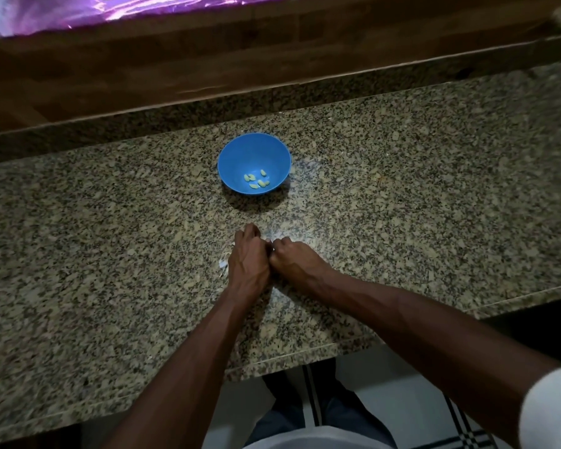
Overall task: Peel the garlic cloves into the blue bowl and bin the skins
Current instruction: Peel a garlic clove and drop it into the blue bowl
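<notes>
Blue bowl holds several peeled cloves lying flat at mixed angles, while left hand and right hand curl knuckle-to-knuckle, contents hidden.

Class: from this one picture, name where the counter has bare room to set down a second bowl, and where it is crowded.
Bare granite counter lies right of the blue bowl, and left of it too. Crowded: where the left hand and right hand meet, with garlic skins beside the left hand.
</notes>
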